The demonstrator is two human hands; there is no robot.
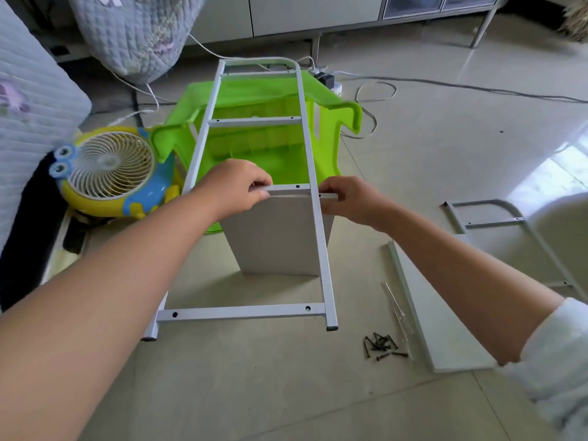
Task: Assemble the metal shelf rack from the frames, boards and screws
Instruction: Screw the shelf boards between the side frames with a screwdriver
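Observation:
A white metal ladder-shaped frame [254, 122] lies tilted, its far end propped on a green plastic stool [331, 100]. A white board [276, 240] stands on edge on the floor under the frame, its top edge against a cross bar. My left hand [235, 189] pinches the board's top left edge and the bar. My right hand [346, 198] grips the board's right end beside the frame's right rail. A heap of black screws [380, 343] lies on the floor at lower right. A second frame [509, 230] and another white board [436, 319] lie on the floor to the right.
A yellow and blue cartoon fan [111, 170] sits on the floor at left beside a quilted bed cover [28, 90]. White cables [375, 90] and a power strip [324, 76] lie behind the stool. A metal-legged cabinet [318, 14] stands at the back.

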